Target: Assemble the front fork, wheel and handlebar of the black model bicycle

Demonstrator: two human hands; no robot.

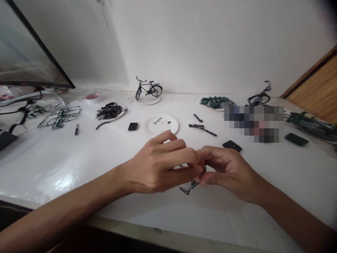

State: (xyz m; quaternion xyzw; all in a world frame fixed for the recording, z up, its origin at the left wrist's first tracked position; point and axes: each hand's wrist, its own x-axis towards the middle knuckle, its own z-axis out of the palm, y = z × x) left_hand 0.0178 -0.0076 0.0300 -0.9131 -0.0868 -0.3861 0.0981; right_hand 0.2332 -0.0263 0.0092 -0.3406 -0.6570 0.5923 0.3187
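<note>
Both of my hands meet low over the white table, at the middle of the head view. My left hand point(163, 165) is closed in a pinch, its fingertips pressed against those of my right hand point(229, 168). Between them is a small dark model bicycle part point(193, 184); its lower end, a bent grey piece like a handlebar, sticks out below the fingers. The rest of the part is hidden by my fingers. Just beyond my hands lie a white paper plate point(175, 121) with a few tiny grey pieces, and a flat black piece point(232, 145).
At the back stands an assembled model bicycle point(149, 89); another model bicycle point(259, 98) is back right. Around lie a plate of black parts point(110, 110), a plate of green parts point(216, 102), green sprue frames point(63, 117), a small screwdriver point(76, 130) and a monitor point(28, 45).
</note>
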